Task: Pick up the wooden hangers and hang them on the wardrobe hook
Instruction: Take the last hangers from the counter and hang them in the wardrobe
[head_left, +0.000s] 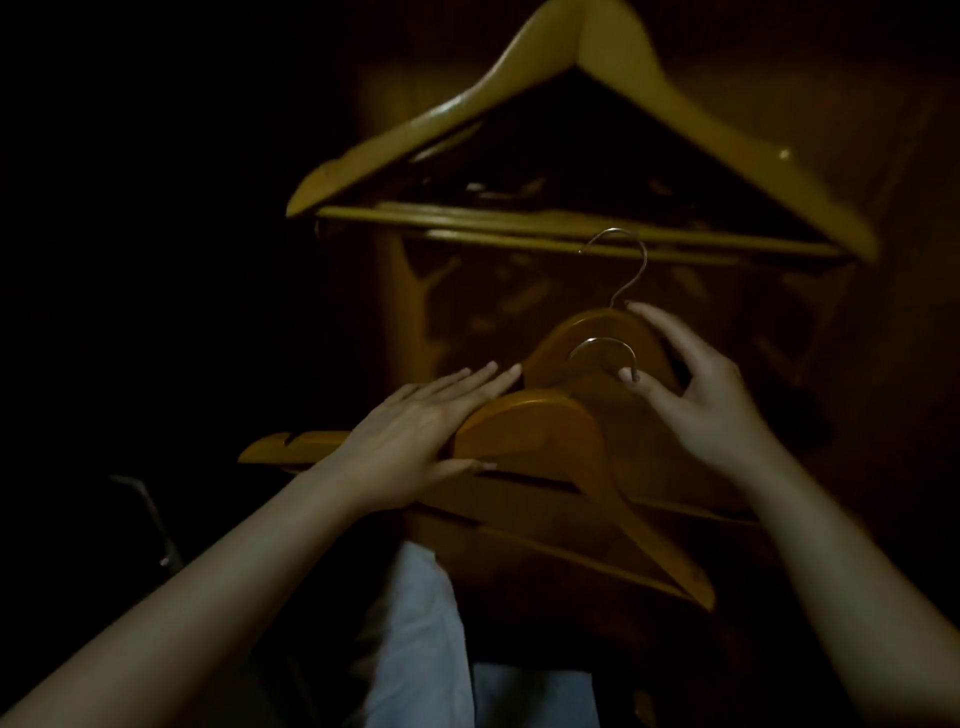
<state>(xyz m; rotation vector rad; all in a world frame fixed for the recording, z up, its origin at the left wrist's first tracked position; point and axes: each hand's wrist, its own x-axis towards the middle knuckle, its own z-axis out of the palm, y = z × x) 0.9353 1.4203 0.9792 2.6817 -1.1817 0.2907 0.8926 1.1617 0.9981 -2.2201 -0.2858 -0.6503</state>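
L hand (415, 436) & R hand (711, 400) bare, forearms (208, 597) too; pale blue-grey trousers (426, 649).

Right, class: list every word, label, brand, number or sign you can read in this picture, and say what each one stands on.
None: no text or sign can be read anywhere.
The hanging hangers, the lower hangers, their metal hooks and the pale cloth look plain. The picture is dark, so faint marks could be missed.
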